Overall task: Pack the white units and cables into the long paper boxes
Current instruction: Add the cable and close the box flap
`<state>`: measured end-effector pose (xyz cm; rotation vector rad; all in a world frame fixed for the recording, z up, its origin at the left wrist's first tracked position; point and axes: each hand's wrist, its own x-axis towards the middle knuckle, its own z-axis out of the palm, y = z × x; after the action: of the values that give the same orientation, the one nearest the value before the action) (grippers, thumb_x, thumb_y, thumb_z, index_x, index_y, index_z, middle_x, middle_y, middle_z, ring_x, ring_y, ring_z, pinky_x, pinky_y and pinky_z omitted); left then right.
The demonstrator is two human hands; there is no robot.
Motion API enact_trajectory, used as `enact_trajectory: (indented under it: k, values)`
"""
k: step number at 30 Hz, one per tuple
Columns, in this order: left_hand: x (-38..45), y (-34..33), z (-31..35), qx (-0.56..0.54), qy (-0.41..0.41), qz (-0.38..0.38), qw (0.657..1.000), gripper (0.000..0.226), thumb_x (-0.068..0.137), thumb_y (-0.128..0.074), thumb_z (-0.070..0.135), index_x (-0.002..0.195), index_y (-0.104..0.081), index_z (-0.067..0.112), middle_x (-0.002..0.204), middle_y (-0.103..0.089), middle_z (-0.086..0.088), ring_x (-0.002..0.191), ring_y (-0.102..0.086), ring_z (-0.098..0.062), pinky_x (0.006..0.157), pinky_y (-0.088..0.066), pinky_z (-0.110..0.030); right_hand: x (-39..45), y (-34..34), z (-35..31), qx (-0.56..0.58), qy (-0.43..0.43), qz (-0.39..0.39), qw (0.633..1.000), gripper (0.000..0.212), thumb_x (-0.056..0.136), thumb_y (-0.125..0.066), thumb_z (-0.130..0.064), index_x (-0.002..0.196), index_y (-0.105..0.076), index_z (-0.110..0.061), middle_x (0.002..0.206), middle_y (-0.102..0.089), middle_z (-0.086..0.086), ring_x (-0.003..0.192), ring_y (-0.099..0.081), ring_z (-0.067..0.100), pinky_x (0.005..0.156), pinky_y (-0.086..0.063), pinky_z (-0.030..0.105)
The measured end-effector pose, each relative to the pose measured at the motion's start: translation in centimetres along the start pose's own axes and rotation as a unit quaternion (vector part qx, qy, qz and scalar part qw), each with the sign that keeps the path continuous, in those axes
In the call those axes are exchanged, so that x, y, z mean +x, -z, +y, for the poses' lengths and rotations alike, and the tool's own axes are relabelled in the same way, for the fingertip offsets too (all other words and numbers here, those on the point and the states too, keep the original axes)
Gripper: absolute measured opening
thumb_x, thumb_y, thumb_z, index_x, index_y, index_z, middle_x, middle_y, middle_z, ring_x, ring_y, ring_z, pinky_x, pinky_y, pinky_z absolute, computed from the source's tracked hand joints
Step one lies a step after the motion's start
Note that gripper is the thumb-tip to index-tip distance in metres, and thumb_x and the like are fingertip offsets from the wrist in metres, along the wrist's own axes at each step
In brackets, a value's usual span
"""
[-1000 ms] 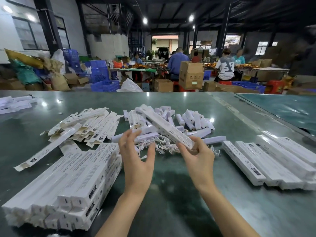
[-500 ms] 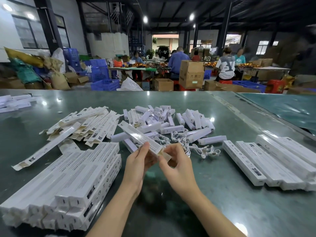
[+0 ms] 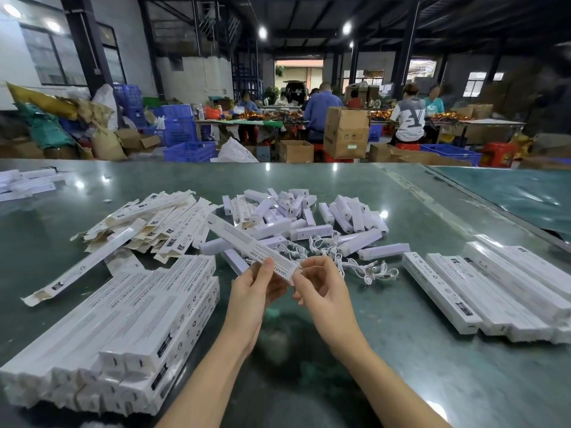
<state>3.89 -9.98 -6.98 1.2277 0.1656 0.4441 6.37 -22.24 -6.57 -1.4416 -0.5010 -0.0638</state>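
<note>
Head view: long paper box (image 3: pixel 247 246) gripped in left hand (image 3: pixel 254 293), right hand (image 3: pixel 321 288) pinching its end.

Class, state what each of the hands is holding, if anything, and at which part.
The left hand grips the long paper box near its close end. The right hand pinches that same end's tip.

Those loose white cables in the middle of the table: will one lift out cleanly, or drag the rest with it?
The white cables lie as thin, looped, overlapping strands, so they are probably floppy and light. Being tangled, pulling one may drag its neighbours. The green table looks glossy, so they would likely slide easily.
</note>
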Motion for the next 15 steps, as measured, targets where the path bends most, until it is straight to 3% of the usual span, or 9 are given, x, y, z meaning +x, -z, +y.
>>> enact_trajectory:
  k: [3,8,15]
  values:
    - [0.17,0.04,0.05,-0.02,0.005,-0.002,1.0,0.027,0.099,-0.052,0.022,0.099,-0.07,0.003,0.096,-0.074,-0.019,0.086,-0.069,-0.026,0.076,-0.057,-0.029,0.26,0.01,-0.08,0.045,-0.041,0.0,0.998,0.012,0.091,-0.063,-0.008,0.1,-0.057,-0.011,0.078,-0.062,0.003,0.063,-0.059,0.014,0.06,-0.049,0.023]
    - [0.24,0.17,-0.09,-0.021,0.006,-0.013,1.0,0.03,0.097,-0.053,0.026,0.101,-0.071,0.003,0.098,-0.073,-0.02,0.084,-0.07,-0.025,0.074,-0.056,-0.028,0.74,0.54,-0.04,0.157,-0.132,-0.049,0.978,0.014,0.09,-0.064,-0.009,0.103,-0.061,-0.007,0.078,-0.063,0.006,0.063,-0.056,0.016,0.061,-0.049,0.023]
    - [0.36,0.3,-0.06,-0.022,0.007,-0.011,1.0,0.029,0.098,-0.053,0.027,0.097,-0.071,0.004,0.095,-0.073,-0.02,0.077,-0.068,-0.024,0.07,-0.056,-0.028,0.81,0.72,-0.19,0.23,-0.172,-0.074,0.955,0.021,0.082,-0.069,-0.012,0.1,-0.061,-0.005,0.089,-0.064,0.013,0.066,-0.057,0.019,0.064,-0.051,0.025]
